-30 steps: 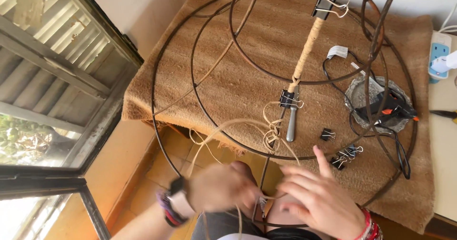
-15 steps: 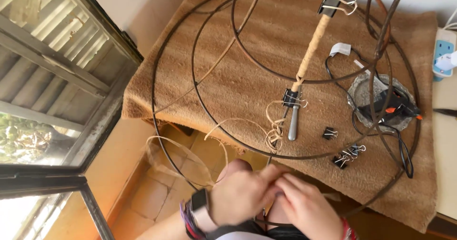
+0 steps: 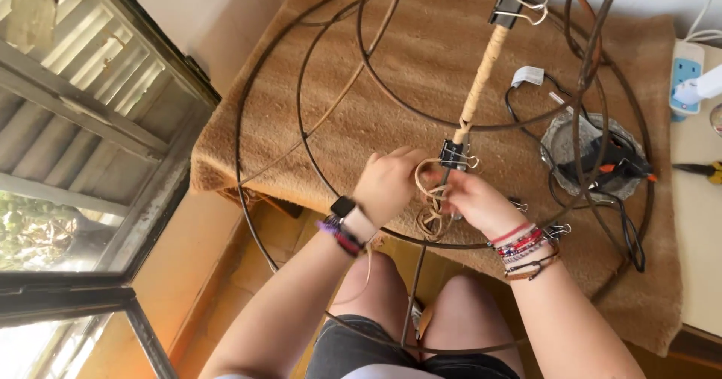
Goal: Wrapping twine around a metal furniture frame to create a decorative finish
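Two hands: left [image 3: 387,183], right [image 3: 470,198]. Two big clips: one at twelve o'clock [image 3: 510,1], one centre [image 3: 453,155]. One glue gun [image 3: 613,165] at three o'clock.

A home craft corner: a cloth-covered table [image 3: 316,123] beside an open window [image 3: 83,161], tiled floor [image 3: 293,236], a glue gun [image 3: 609,165], binder clips [image 3: 511,3] and a power strip [image 3: 684,74].

A table [image 3: 421,93] covered with coarse brown cloth [image 3: 248,134] stands against a pale wall [image 3: 218,10]. At the cloth's right edge lies a lighter bare surface [image 3: 696,221]. The floor [image 3: 218,274] is orange-tan tile. Left of the table, a dark-framed window [image 3: 98,161] stands open, admitting daylight; corrugated roofing [image 3: 68,63] and foliage [image 3: 30,228] show outside.
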